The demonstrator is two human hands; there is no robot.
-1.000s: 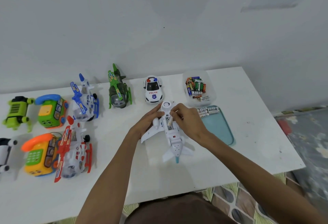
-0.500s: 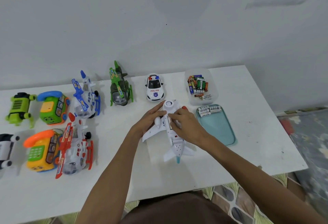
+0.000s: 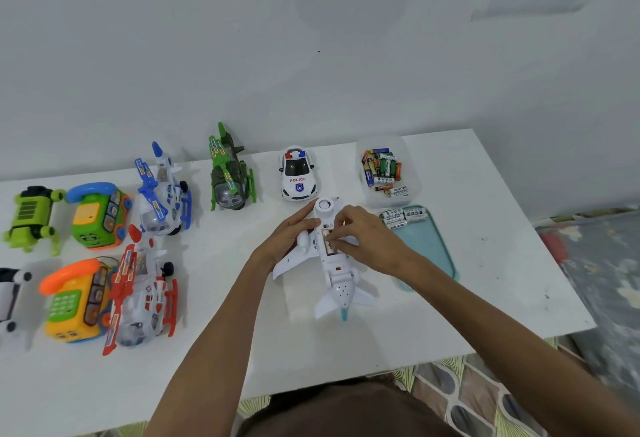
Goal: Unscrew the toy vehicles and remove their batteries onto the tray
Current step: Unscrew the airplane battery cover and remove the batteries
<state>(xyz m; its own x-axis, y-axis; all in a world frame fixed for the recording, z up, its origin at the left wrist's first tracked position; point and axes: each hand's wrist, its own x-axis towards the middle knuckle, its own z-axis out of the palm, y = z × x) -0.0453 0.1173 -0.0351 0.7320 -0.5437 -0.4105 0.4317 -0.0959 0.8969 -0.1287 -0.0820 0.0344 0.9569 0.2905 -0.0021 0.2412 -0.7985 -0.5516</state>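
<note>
Head view, looking down on a white rectangular table (image 3: 491, 263) set against a pale wall.

- White plastic toy airplane (image 3: 341, 289): lies belly-up near the table's middle, nose toward the wall, tail toward the person. Battery bay on the underside is open.
- Left hand (image 3: 289, 237): grips the airplane at its left wing and fuselage, fingers curled over the wing root, thumb up near the nose.
- Right hand (image 3: 367, 242): fingers bent down into the open bay, tips pinching a cylindrical battery (image 3: 328, 241) seated there. The two hands are close together on the toy, not touching.
- Teal plastic tray (image 3: 433, 253): just right of the airplane, partly under the right wrist. White-labelled batteries (image 3: 403, 217) lie side by side at its far end.
- Clear plastic tub (image 3: 414, 163) beyond the tray holds a jumble of mixed-colour batteries.
- Back row, right to left: white police car (image 3: 298, 177), green camouflage helicopter (image 3: 230, 178), blue-and-white helicopter (image 3: 162, 196), green toy phone with blue handset (image 3: 97, 216), lime-green vehicle (image 3: 31, 220).
- Front row left: red-and-white helicopter (image 3: 142, 293) beside a yellow toy phone with orange handset (image 3: 71, 301).
</note>
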